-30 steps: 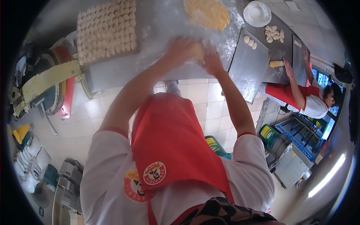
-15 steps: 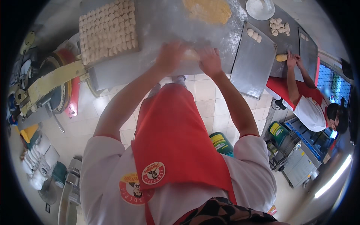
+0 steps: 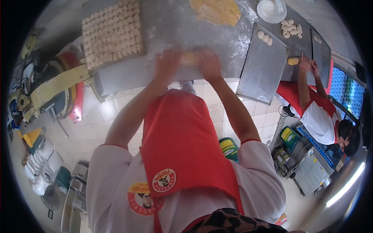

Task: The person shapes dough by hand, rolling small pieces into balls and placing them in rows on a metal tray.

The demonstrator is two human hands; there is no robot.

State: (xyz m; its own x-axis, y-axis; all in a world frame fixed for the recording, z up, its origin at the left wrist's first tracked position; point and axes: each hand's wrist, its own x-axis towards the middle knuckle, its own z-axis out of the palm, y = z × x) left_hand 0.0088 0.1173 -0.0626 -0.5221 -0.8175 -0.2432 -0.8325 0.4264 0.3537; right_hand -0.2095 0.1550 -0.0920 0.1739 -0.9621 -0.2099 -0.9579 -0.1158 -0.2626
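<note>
My left hand (image 3: 168, 64) and my right hand (image 3: 209, 64) lie side by side on a pale piece of dough (image 3: 189, 58), pressing it against the floured steel table (image 3: 175, 27). Both hands are blurred with motion. Only a small yellowish part of the dough shows between the two hands. A red apron hangs from my chest below the arms.
A tray of several small dough pieces (image 3: 112, 34) sits at the left. A large yellow dough mass (image 3: 217, 11) lies at the far edge, a white bowl (image 3: 272, 9) beside it. A metal baking tray (image 3: 262, 64) holds three dough balls. Another person (image 3: 318, 112) rolls dough at the right.
The view has drawn nearer to the table. My hands have shifted slightly along the table over the dough. The other person has moved from leaning over to standing closer at the table's right end.
</note>
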